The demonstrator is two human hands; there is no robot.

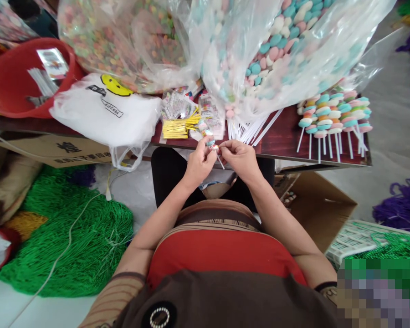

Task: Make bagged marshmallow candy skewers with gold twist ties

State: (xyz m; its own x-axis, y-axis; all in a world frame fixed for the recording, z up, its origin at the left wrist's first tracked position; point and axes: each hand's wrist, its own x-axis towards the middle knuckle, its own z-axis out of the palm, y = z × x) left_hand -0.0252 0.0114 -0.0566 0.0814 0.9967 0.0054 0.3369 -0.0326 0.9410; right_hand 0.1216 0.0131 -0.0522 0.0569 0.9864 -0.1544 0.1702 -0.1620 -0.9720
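My left hand (201, 160) is closed around a marshmallow candy stick (205, 129), just over the table's front edge. The stick's pastel pieces point away from me, and its white stem (221, 163) pokes out toward my lap. My right hand (239, 157) pinches at the lower end of the candy, fingertips close to those of the left. Whatever lies between the right fingertips is too small to make out. Beyond my hands lie yellow twist ties (176, 129) and printed clear packets (179, 105). White sticks (244, 132) are fanned out right of them.
Finished candy sticks (335, 114) lie at the table's right end. Large clear bags of marshmallows (276, 50) and coloured sweets (123, 41) fill the back. A red basin (3, 77) and a white plastic bag (105, 109) stand left. An open carton (317, 205) sits below right.
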